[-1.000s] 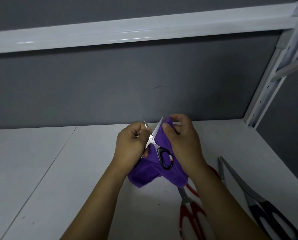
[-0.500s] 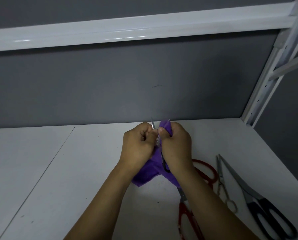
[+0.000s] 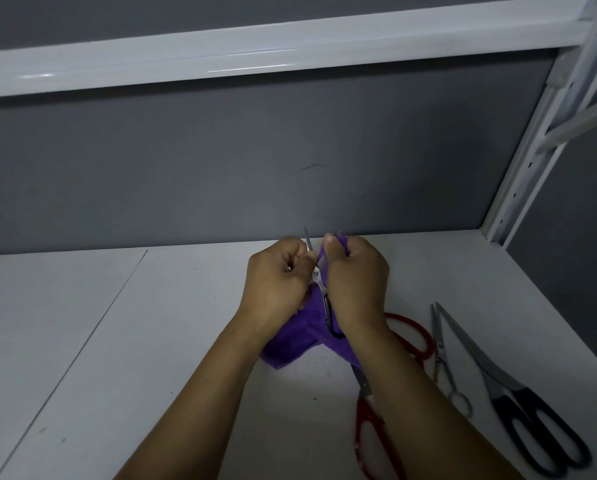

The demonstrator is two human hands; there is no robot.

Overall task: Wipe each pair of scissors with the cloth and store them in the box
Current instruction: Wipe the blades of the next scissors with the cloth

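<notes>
- White desk with a seam on the left, grey wall behind, white shelf above, slotted post far right.
- Mid-desk, fingers of the left hand curl round small scissors; those of the right hand pinch the purple cloth over a blade.
- Other scissors lie near right.

The cloth is soft, fuzzy purple fabric. The small scissors have bright bare-metal blades. The tabletop is matt white and faintly speckled. The red scissors have glossy plastic handles. The thin scissors are all shiny metal. The big scissors have dull steel blades and black plastic handles. The beam is glossy white and the wall matt grey.
</notes>
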